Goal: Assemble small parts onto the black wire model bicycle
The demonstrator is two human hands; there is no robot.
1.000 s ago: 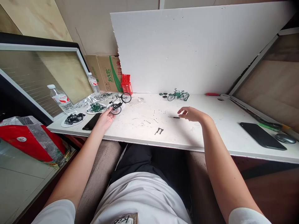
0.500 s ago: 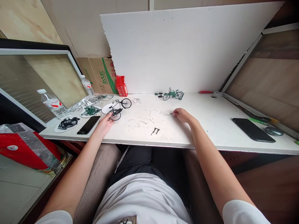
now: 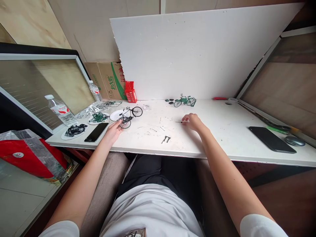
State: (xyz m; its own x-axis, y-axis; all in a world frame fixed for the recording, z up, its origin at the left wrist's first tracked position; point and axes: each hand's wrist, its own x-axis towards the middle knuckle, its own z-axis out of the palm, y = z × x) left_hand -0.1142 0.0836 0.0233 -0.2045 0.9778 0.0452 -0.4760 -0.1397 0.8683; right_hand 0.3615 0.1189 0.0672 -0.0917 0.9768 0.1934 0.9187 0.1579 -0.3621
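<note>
My left hand is closed on a black model bicycle, gripping it near one wheel and holding it at the left of the table. The bicycle is tilted, with its other wheel toward the back right. On the right side, my right hand has its fingers bent around a thin rod-like tool whose narrow end points left; its exact kind is too small to tell. Between the hands lie a small dark forked part and several tiny thin pieces.
A green model bicycle stands at the back. White plates with black and green parts, a phone and water bottles are at left. Another phone and a round metal tin lie at right.
The view has shifted slightly. My right hand's fingers have changed their hold on the thin tool, and less of its shaft shows. My left hand still holds the black bicycle.
</note>
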